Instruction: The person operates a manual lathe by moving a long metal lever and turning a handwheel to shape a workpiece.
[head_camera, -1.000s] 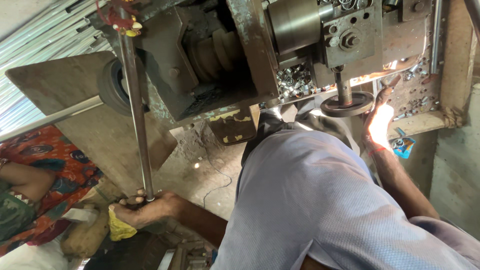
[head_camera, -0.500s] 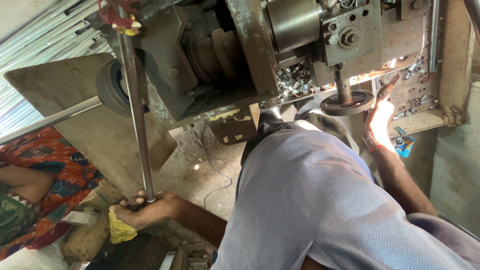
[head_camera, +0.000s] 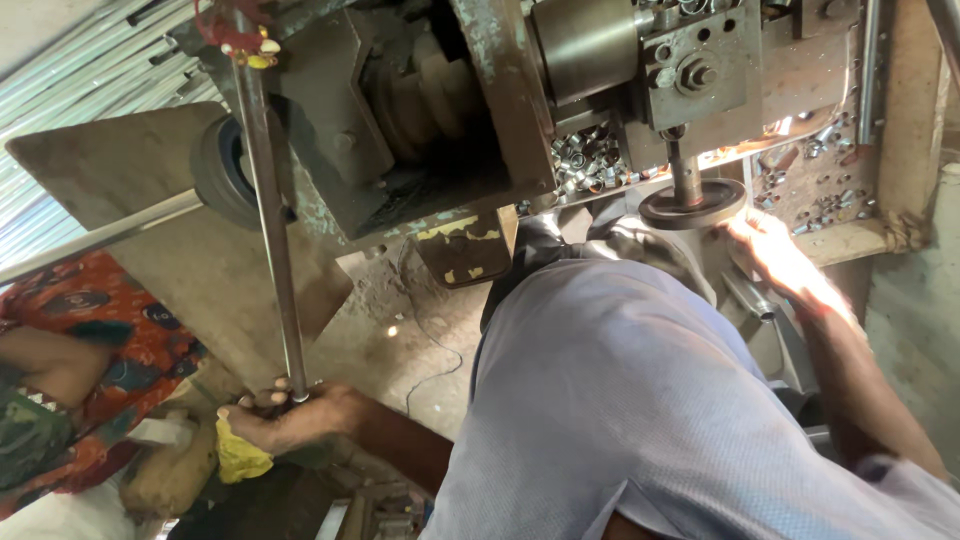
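Nothing has moved: left hand still grips the long rusty rod, right hand touches handwheel.

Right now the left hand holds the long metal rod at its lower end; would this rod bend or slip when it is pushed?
The rod looks like straight steel, so probably stiff. Its top joins the machine, so it likely pivots rather than lifts free. The left hand grips its bare end; it may be slippery.

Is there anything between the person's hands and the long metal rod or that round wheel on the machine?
Nothing visible. The left hand already grips the lower end of the long metal rod, and the right hand rests against the round handwheel.
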